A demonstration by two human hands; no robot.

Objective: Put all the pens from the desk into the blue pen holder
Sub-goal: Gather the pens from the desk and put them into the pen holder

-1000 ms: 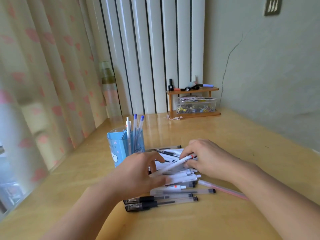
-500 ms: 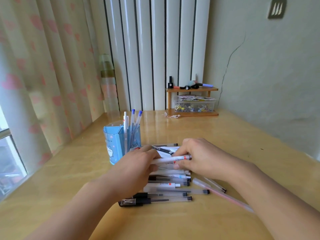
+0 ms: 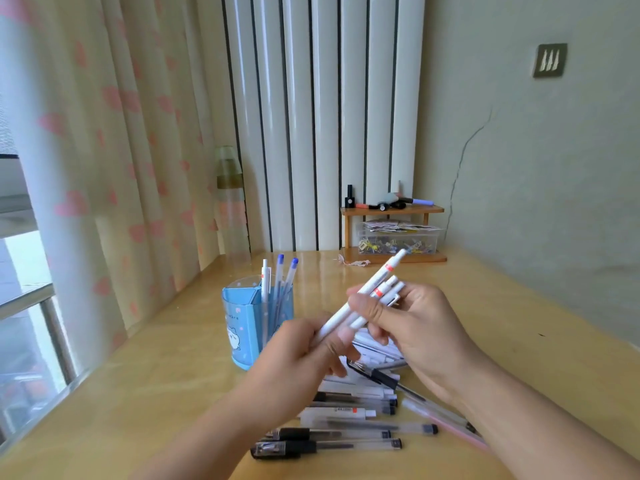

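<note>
Head view — what are the hands gripping?
— Both: right hand (image 3: 419, 327) and left hand (image 3: 304, 355) are pinching white pens (image 3: 367, 299) above the desk (image 3: 138, 393), beside the blue pen holder (image 3: 242, 327).

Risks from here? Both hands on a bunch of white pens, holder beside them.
1. The white pens are bunched loosely between left hand and right hand; one may slip onto the pile.
2. The blue pen holder already holds upright pens; pushing a bunch in might tip it.
</note>
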